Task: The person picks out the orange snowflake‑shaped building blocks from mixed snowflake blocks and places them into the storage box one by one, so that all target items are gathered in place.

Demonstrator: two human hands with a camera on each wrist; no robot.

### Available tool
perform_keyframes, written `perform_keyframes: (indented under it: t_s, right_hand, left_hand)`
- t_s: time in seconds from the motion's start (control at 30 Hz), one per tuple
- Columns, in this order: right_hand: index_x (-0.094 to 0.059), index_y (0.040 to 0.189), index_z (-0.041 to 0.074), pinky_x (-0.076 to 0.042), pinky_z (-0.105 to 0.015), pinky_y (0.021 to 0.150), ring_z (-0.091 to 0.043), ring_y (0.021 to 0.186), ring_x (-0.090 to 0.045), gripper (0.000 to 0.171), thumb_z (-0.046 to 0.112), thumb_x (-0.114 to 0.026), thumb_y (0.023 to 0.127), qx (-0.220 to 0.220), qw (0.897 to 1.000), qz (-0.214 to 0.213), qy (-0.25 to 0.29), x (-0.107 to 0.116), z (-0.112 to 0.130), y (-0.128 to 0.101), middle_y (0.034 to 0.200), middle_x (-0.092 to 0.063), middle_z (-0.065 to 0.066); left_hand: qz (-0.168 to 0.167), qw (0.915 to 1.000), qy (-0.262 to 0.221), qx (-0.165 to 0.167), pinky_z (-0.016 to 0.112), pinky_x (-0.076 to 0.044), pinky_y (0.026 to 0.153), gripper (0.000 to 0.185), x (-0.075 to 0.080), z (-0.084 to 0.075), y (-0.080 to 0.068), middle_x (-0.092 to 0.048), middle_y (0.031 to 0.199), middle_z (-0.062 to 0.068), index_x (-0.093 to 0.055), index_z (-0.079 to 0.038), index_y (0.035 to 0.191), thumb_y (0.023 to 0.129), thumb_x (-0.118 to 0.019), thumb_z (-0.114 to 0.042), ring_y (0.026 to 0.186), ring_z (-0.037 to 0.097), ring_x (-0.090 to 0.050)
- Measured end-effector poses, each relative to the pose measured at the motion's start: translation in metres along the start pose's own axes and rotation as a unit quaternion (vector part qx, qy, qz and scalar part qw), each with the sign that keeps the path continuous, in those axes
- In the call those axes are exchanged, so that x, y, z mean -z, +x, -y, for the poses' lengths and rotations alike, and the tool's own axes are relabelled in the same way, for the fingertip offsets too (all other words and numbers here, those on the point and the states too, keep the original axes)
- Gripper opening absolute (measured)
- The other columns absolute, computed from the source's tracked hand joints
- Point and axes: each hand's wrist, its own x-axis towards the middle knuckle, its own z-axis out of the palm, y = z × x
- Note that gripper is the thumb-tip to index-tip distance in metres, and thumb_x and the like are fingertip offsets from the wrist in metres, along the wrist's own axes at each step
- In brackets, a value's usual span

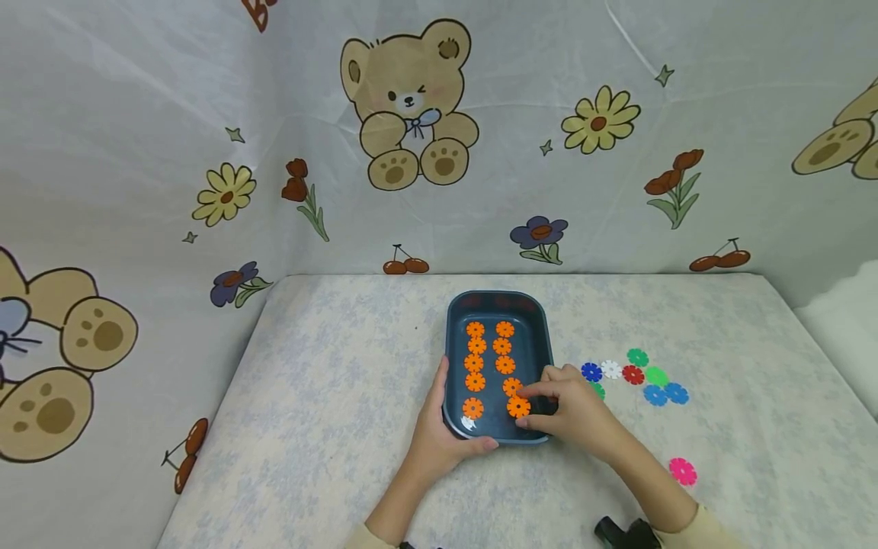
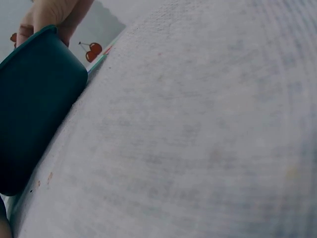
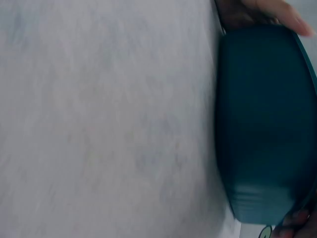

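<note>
A dark teal tray (image 1: 497, 303) sits mid-table and holds several orange snowflake discs (image 1: 475, 346) in two columns, plus a white one (image 1: 469, 423) at its near left corner. My left hand (image 1: 442, 419) grips that near left corner, thumb along the rim and fingers curled at the front edge. My right hand (image 1: 531, 408) reaches over the near right rim and pinches an orange disc (image 1: 518, 406) between index finger and thumb. The left wrist view shows the tray's outer wall (image 2: 34, 99), with fingertips (image 2: 49, 12) on its rim. In the right wrist view the tray wall (image 3: 267, 124) appears blurred.
Loose discs lie right of the tray: blue (image 1: 591, 371), white (image 1: 610, 369), green (image 1: 637, 357), red (image 1: 632, 374), two more blue (image 1: 665, 394) and a pink one (image 1: 682, 470) nearer me. Printed cloth walls (image 1: 206, 191) enclose the padded table (image 1: 329, 396) on three sides.
</note>
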Motion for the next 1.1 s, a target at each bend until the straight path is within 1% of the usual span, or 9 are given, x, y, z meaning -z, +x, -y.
perform_keyframes:
  t_s: [0.17,0.3,0.37,0.47,0.63,0.77,0.83,0.93,1.1]
  right_hand:
    - [-0.080,0.097,0.020,-0.035,-0.024,0.062,-0.013,0.079,-0.042,0.028,0.030,-0.089,0.072,-0.019,0.999,0.031,-0.035,-0.004,0.009,0.007,0.075,-0.051,0.003]
    - [-0.080,0.096,0.017,-0.033,-0.023,0.060,-0.013,0.071,-0.043,0.028,0.029,-0.089,0.071,-0.042,0.995,0.048,-0.073,-0.004,0.017,0.011,0.073,-0.050,0.002]
    - [-0.080,0.095,0.017,-0.033,-0.024,0.059,-0.013,0.068,-0.044,0.028,0.028,-0.090,0.071,-0.061,0.993,0.057,-0.088,-0.004,0.021,0.012,0.074,-0.050,0.002]
    - [-0.080,0.092,0.017,-0.038,-0.025,0.061,-0.012,0.068,-0.048,0.027,0.028,-0.091,0.069,-0.087,0.988,0.067,-0.106,-0.005,0.026,0.014,0.077,-0.054,0.003]
    - [-0.079,0.088,0.019,-0.051,-0.032,0.070,-0.013,0.077,-0.057,0.029,0.031,-0.093,0.065,-0.103,0.983,0.074,-0.133,-0.005,0.030,0.016,0.088,-0.066,0.006]
    - [-0.079,0.088,0.017,-0.053,-0.035,0.072,-0.013,0.080,-0.060,0.033,0.031,-0.094,0.063,-0.111,0.981,0.077,-0.141,-0.006,0.031,0.019,0.092,-0.072,0.004]
    - [-0.077,0.087,0.017,-0.051,-0.033,0.067,-0.013,0.075,-0.058,0.033,0.031,-0.094,0.063,-0.116,0.980,0.080,-0.143,-0.007,0.031,0.020,0.088,-0.071,0.004]
    - [-0.074,0.082,0.017,-0.045,-0.030,0.060,-0.014,0.068,-0.054,0.032,0.032,-0.095,0.062,-0.118,0.978,0.086,-0.150,-0.008,0.032,0.021,0.077,-0.067,0.005]
    - [-0.066,0.074,0.017,-0.039,-0.028,0.054,-0.015,0.062,-0.050,0.036,0.033,-0.095,0.061,-0.112,0.977,0.082,-0.165,-0.008,0.034,0.022,0.068,-0.058,0.006]
  left_hand:
    - [0.001,1.0000,0.001,0.004,0.050,-0.025,0.121,0.128,0.000,-0.001,-0.001,-0.015,0.166,-0.014,-0.005,-0.039,0.159,0.067,-0.093,-0.024,0.151,0.008,-0.020]
    - [0.000,1.0000,0.000,0.003,0.050,-0.026,0.120,0.129,-0.001,-0.001,-0.001,-0.016,0.166,-0.014,-0.006,-0.039,0.159,0.066,-0.094,-0.024,0.150,0.009,-0.021]
    - [0.000,1.0000,-0.001,0.003,0.049,-0.027,0.119,0.129,-0.001,-0.002,0.000,-0.016,0.166,-0.014,-0.005,-0.040,0.159,0.066,-0.094,-0.024,0.150,0.009,-0.022]
    - [0.001,1.0000,0.000,0.002,0.050,-0.028,0.119,0.129,-0.001,-0.002,0.000,-0.016,0.166,-0.013,-0.005,-0.041,0.158,0.066,-0.094,-0.024,0.151,0.011,-0.023]
    - [-0.001,1.0000,0.004,-0.007,0.054,-0.028,0.119,0.129,0.000,-0.001,-0.001,-0.017,0.166,-0.010,-0.005,-0.038,0.159,0.066,-0.094,-0.027,0.151,0.016,-0.024]
    - [-0.005,0.9999,0.007,-0.010,0.056,-0.027,0.119,0.129,0.000,-0.001,-0.001,-0.017,0.166,-0.009,-0.005,-0.037,0.159,0.065,-0.094,-0.028,0.152,0.018,-0.023]
    - [-0.006,0.9999,0.010,-0.009,0.056,-0.026,0.119,0.130,0.000,0.000,-0.001,-0.017,0.166,-0.009,-0.005,-0.035,0.160,0.065,-0.094,-0.028,0.152,0.018,-0.023]
    - [-0.005,0.9998,0.013,-0.011,0.057,-0.026,0.119,0.131,0.000,0.000,-0.001,-0.016,0.166,-0.010,-0.005,-0.032,0.160,0.065,-0.094,-0.027,0.152,0.018,-0.023]
    - [-0.005,0.9999,0.011,-0.009,0.056,-0.025,0.119,0.130,0.001,-0.001,-0.001,-0.016,0.166,-0.010,-0.005,-0.032,0.160,0.065,-0.094,-0.027,0.152,0.018,-0.022]
